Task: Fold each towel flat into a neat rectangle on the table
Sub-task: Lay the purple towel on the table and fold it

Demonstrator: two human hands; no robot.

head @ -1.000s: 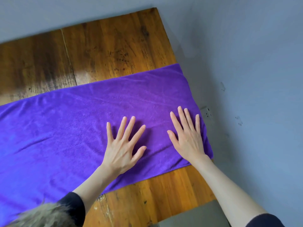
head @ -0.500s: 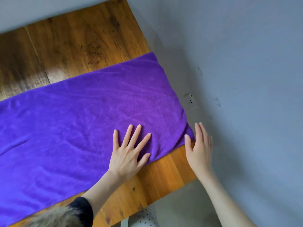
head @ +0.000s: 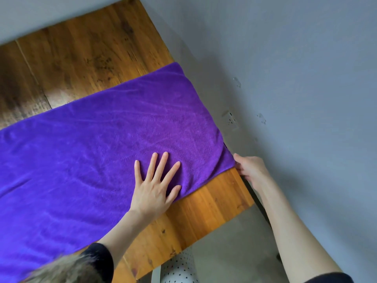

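Note:
A purple towel (head: 98, 152) lies spread as a long band across the wooden table (head: 85, 64), running off the left edge of view. My left hand (head: 155, 184) presses flat on it near its near right edge, fingers spread. My right hand (head: 250, 169) is at the table's right edge, fingers curled round the towel's near right corner where the cloth hangs slightly over the side.
A grey wall (head: 295, 78) stands right against the table's right side, with a socket (head: 230, 120) low on it. A white perforated chair back (head: 179, 268) sits below the table's near edge. Bare wood lies beyond the towel.
My right hand slid off the towel's top to the table's right edge and took hold of the near right corner. My left hand stayed flat on the cloth.

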